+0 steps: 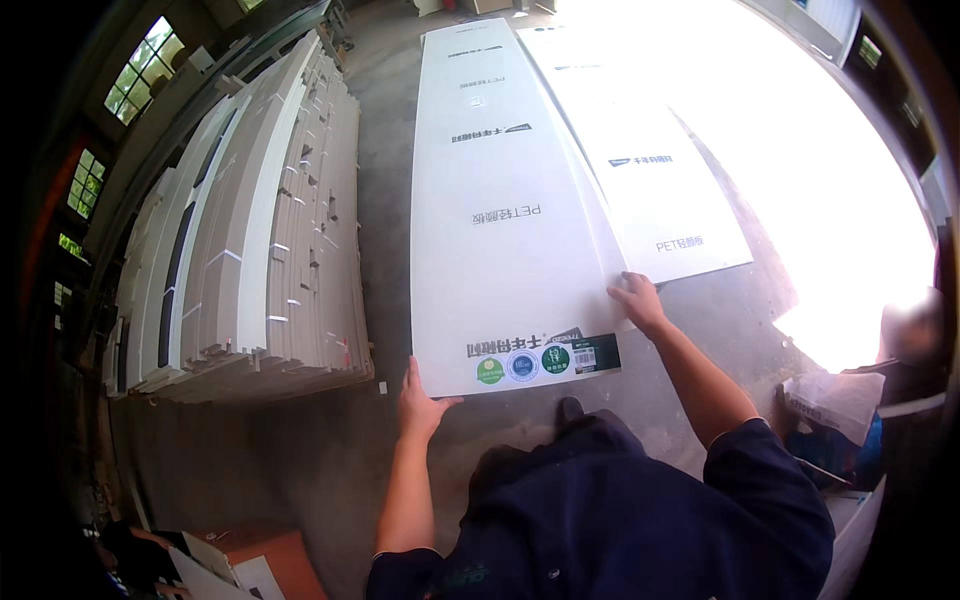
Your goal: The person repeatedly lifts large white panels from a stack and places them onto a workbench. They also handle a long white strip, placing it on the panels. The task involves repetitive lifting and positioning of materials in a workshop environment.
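Note:
A long white panel (505, 270), wrapped in printed protective film, stretches away from me, with round stickers and a green label at its near end. At its near left corner my left hand (422, 402) is closed on the edge, fingers along the side and thumb along the front. My right hand (638, 302) grips the right edge a little farther up, fingers bent over it. Parts of both hands under the panel are hidden. Beside it on the right lies a second white panel (690, 215), partly covered by the first.
On the left stands a tall stack of boards (235, 220) bound with straps. A brown cardboard box (270, 560) is at the lower left, near a partly visible person in dark clothing (130, 555). At the right sits a white bag (835, 405); strong sunlight washes out the floor beyond.

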Available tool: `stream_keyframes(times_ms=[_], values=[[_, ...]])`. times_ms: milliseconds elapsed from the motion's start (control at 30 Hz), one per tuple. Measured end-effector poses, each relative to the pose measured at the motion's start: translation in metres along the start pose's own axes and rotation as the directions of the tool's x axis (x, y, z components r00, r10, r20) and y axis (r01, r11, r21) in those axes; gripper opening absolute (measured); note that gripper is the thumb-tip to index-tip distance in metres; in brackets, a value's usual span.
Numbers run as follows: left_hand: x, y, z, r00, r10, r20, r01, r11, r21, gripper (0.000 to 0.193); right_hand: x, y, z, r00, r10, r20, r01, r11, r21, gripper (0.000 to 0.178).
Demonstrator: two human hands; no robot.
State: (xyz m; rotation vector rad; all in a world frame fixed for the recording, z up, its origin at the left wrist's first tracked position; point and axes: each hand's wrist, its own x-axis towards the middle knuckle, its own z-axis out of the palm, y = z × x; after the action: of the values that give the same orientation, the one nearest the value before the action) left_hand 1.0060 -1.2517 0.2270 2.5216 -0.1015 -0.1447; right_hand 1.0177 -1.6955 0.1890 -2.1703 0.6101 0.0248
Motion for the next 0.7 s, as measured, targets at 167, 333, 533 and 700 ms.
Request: stream_keyframes(times_ms=[167, 333, 533, 700], values=[[0.003, 0.012, 0.019, 1.0, -0.024, -0.01, 0.024, 0.999, -0.021, 0.11, -0.014, -0.024, 0.008, 0.999, -0.014, -0.048, 0.008, 0.993, -0.121, 0.069], [0.016, 0.04, 0.046, 0.998, -0.022, -0.063, 0.018, 0.998, -0.058, 0.108, 0.006, -0.014, 0.013, 0.993, -0.011, -0.117, 0.008, 1.0, -0.027, 0.074], [0.014, 0.031, 0.053, 0.996, -0.051, -0.078, 0.052, 0.998, 0.022, 0.107, 0.014, -0.024, 0.023, 0.981, -0.079, -0.179, 0.076, 0.997, -0.023, 0.074], [0.013, 0.033, 0.063, 0.995, -0.018, -0.103, 0.02, 1.0, 0.021, 0.107, 0.013, -0.025, 0.028, 0.959, -0.057, -0.278, 0.048, 0.998, -0.038, 0.07]])
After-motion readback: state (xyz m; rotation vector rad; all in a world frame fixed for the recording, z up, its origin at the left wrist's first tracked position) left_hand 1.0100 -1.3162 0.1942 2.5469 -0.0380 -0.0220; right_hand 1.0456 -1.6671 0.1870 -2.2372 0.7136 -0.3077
